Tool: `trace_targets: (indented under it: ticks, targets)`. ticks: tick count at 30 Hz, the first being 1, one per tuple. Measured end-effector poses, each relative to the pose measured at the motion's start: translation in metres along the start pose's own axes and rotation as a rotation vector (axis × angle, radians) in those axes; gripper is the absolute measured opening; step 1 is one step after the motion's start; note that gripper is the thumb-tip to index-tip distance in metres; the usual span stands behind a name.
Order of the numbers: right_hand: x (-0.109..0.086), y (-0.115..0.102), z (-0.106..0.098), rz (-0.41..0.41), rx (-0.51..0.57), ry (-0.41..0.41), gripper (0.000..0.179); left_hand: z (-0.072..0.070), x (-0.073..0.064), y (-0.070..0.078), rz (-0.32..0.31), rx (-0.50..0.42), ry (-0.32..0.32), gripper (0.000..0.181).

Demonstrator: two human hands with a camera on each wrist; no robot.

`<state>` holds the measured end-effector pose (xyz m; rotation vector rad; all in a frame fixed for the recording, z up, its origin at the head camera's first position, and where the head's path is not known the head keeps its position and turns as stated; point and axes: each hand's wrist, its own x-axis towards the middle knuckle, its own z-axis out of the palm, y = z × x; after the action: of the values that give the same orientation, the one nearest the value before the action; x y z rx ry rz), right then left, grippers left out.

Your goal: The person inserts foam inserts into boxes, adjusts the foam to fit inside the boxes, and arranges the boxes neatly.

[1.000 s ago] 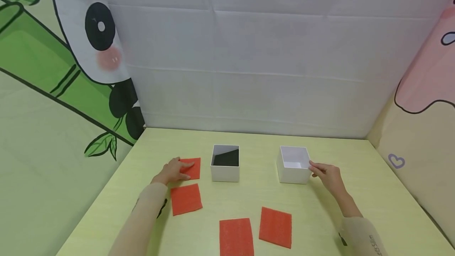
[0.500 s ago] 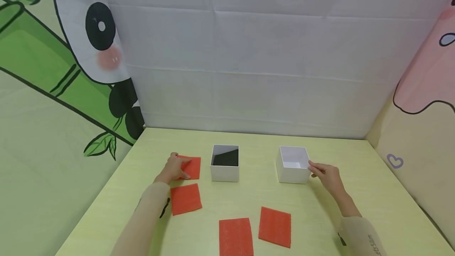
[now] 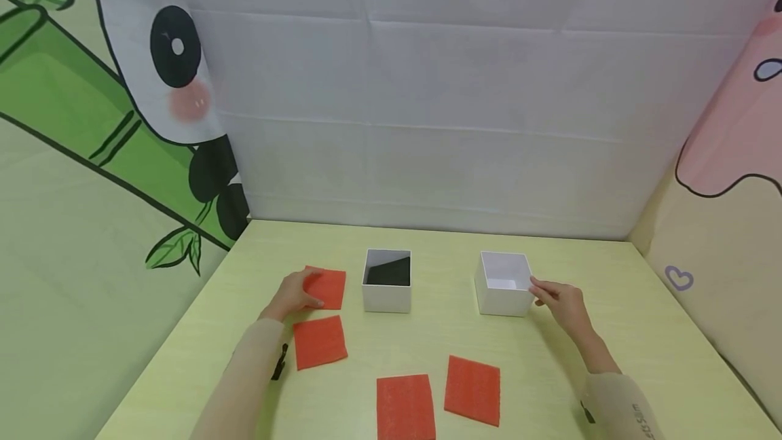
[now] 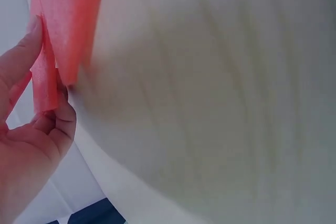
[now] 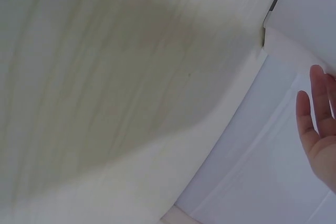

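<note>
My left hand (image 3: 292, 296) is at the left edge of the farthest red cloth square (image 3: 328, 289). In the left wrist view, red cloth (image 4: 71, 14) lies bent between the thumb and curled fingers of that hand (image 4: 37, 156). A second red square (image 3: 320, 343) lies just in front of it. With thumb and fingertips, my right hand (image 3: 565, 305) pinches the right front edge of a white open-topped box (image 3: 504, 299), which shows nothing inside. Only part of the right hand (image 5: 325, 140) is seen in the right wrist view.
Another white box (image 3: 387, 299), holding something black (image 3: 391, 271), stands between the far red square and the right box. Two more red squares (image 3: 406, 406), (image 3: 472, 390) lie near the front. A white cloth backdrop (image 3: 427, 121) closes off the table's (image 3: 580, 263) rear.
The left hand has drawn slightly to the left on the far red square, its fingers moving to the edge. The right hand stays at the box.
</note>
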<state>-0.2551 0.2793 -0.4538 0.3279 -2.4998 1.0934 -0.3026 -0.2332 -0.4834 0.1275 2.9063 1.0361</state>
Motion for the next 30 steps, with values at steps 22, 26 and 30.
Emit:
trace_targets:
  ticks: [22,26,30]
  targets:
    - [-0.007,0.007,0.002,0.136,0.349,-0.035,0.035,-0.025,-0.022,-0.003,-0.064,-0.348,0.045,0.04]
    - [-0.007,0.009,0.002,0.161,0.498,-0.064,0.036,-0.033,-0.028,0.0,-0.099,-0.445,0.027,0.042]
    - [-0.006,0.011,0.0,0.178,0.559,-0.099,0.037,-0.041,-0.033,0.003,-0.103,-0.548,0.037,0.044]
